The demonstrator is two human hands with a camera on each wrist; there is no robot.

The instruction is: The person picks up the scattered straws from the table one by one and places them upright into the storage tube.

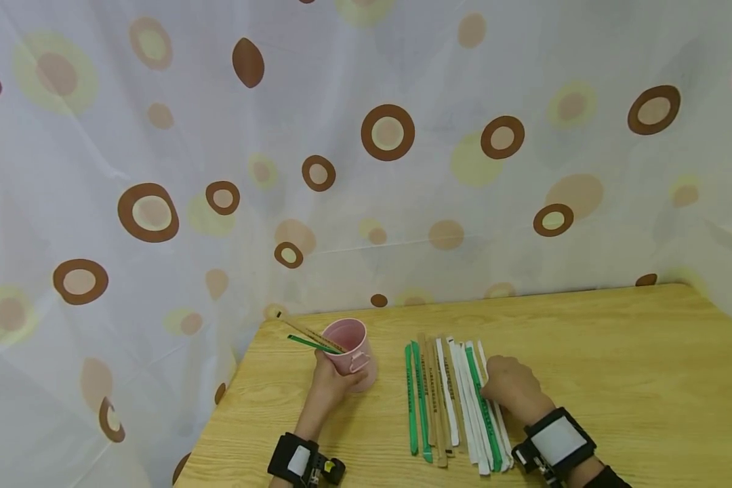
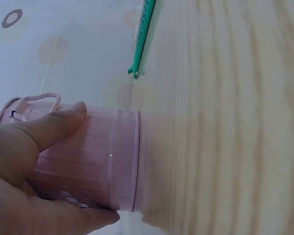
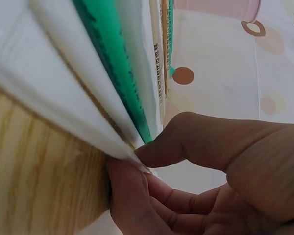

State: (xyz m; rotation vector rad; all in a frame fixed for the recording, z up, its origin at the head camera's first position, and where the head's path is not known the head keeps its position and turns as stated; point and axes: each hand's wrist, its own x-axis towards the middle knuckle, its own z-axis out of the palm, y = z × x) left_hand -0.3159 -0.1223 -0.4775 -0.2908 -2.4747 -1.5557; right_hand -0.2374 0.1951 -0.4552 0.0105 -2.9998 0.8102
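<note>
My left hand (image 1: 331, 383) grips a pink cup (image 1: 368, 369) with a small looped handle, thumb along one side. In the left wrist view the cup's base is right at the tabletop. A brown wrapped straw (image 1: 301, 328) and a green wrapped straw (image 1: 308, 342) lean out over its rim to the left. At the right end of a row of wrapped straws, my right hand (image 1: 515, 388) pinches the tip of a white wrapped straw (image 3: 54, 100) between thumb and forefinger. Beside it lies a green straw (image 3: 110, 54). The other right fingers are curled below.
Several green, brown and white wrapped straws (image 1: 437, 407) lie side by side on the wooden table (image 1: 634, 379), right of the cup. A white curtain (image 1: 341, 81) with brown and yellow circles hangs behind the table and along its left side.
</note>
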